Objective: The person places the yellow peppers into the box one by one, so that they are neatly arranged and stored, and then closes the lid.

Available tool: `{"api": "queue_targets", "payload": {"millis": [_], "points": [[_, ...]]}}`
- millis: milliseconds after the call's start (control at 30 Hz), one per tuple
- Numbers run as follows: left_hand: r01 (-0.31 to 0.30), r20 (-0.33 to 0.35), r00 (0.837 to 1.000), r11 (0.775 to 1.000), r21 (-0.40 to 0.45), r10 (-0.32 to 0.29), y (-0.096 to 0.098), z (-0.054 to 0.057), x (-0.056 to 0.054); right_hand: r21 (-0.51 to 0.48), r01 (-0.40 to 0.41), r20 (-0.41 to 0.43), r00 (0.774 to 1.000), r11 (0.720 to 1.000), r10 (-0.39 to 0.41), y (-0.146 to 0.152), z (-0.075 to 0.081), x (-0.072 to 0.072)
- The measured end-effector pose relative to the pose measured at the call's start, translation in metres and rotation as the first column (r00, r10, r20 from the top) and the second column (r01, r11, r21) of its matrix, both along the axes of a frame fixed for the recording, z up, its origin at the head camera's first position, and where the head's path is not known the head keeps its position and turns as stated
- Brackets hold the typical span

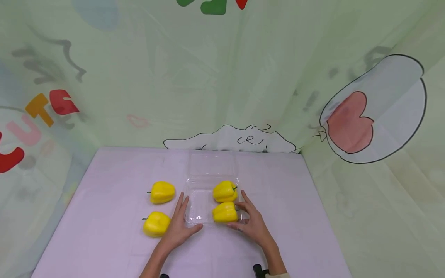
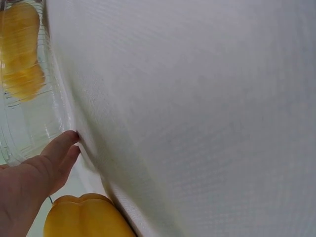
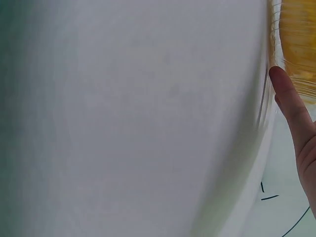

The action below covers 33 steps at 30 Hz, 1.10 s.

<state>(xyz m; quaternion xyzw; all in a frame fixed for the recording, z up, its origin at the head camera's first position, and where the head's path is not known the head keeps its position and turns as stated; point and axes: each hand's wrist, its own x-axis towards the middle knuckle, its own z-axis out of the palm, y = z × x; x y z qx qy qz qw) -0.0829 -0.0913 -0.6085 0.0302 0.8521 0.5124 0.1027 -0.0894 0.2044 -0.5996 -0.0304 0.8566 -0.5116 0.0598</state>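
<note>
A clear plastic clamshell box point(image 1: 199, 206) lies with its lid point(image 1: 212, 164) folded back. Two yellow bell peppers sit in its right half, a rear pepper point(image 1: 224, 191) and a front pepper point(image 1: 223, 213). My left hand point(image 1: 178, 229) lies along the box's left side, fingers straight, thumb by the front left corner. My right hand point(image 1: 256, 226) is spread about the front right corner, next to the front pepper's stem. In the right wrist view a straight finger point(image 3: 291, 103) touches the box's wall. Two more peppers, a rear one point(image 1: 162, 192) and a front one point(image 1: 156, 224), lie left of the box.
A pale lilac cloth covers the table point(image 1: 278, 185). Behind and beside it hang light green printed curtains point(image 1: 208, 77). Black wrist-camera parts point(image 1: 259, 270) show at the bottom edge.
</note>
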Motion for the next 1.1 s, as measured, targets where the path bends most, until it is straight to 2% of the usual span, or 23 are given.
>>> {"api": "queue_targets", "payload": {"millis": [533,733,867,933,1100], "points": [[0.003,0.02,1.0,1.0,0.017,-0.003,0.001,0.002,0.003,0.014,-0.001,-0.048,0.999,1.0,0.002,-0.003,-0.003,0.001],[0.008,0.043,0.999,1.0,0.015,-0.008,0.001,0.005,0.002,0.011,0.015,-0.033,0.999,1.0,-0.015,-0.004,-0.003,0.0],[0.015,0.043,0.999,1.0,0.002,-0.016,-0.001,0.013,0.003,0.014,0.013,-0.035,0.999,1.0,-0.013,-0.005,-0.003,0.0],[0.02,0.016,1.0,0.999,-0.029,-0.019,-0.002,0.018,0.004,0.02,0.011,-0.045,0.999,1.0,-0.01,-0.006,-0.003,0.0],[0.003,-0.091,0.996,0.979,-0.202,-0.021,-0.004,0.04,0.008,0.036,0.015,-0.051,0.999,0.999,-0.013,-0.006,-0.004,0.001]]}}
